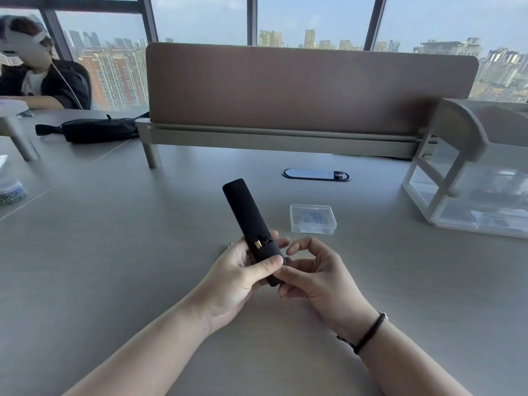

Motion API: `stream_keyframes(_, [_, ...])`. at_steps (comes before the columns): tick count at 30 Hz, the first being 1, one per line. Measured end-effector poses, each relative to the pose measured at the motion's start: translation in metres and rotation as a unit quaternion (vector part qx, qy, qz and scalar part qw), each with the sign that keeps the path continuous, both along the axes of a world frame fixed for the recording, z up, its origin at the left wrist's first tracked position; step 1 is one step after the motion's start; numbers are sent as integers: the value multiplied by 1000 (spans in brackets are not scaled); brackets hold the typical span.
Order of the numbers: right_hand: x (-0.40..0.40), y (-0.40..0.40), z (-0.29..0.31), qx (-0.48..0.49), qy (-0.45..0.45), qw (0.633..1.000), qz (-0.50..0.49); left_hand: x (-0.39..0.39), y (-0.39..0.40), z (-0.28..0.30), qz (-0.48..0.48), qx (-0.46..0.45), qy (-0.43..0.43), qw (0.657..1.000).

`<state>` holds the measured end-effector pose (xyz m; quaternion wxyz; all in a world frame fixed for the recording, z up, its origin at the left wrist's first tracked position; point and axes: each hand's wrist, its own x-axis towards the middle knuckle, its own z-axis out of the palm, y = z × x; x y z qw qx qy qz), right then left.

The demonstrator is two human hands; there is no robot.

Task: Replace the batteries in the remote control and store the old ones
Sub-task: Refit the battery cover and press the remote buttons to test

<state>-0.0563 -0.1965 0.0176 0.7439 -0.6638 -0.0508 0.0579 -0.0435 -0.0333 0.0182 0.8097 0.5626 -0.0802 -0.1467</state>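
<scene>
Battery cover sliding off the remote (248,221)

Left hand (243,274) grips it; right hand (314,270) pinches the lower end; pull straight; clear box (313,219) waits right of it.

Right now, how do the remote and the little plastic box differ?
The remote is black and opaque; the box is clear, showing something pale inside. The remote is long and slim; the box is squat and squarish. The remote is held off the table, gripped by the left hand, with the right hand at its lower end; the box rests on the table, untouched.
</scene>
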Motion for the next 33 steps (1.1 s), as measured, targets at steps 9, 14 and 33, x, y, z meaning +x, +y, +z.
stream_keyframes(9, [0, 7, -7, -132, -62, 985, -91, 0, -2, -1, 19, 30, 10, 999])
stream_keyframes(14, [-3, 4, 0, -194, -62, 970, -129, 0, 0, 2, 19, -7, 27, 999])
stream_keyframes(33, [-1, 0, -4, -185, -95, 976, -61, -1, 3, 5, -35, -4, 21, 999])
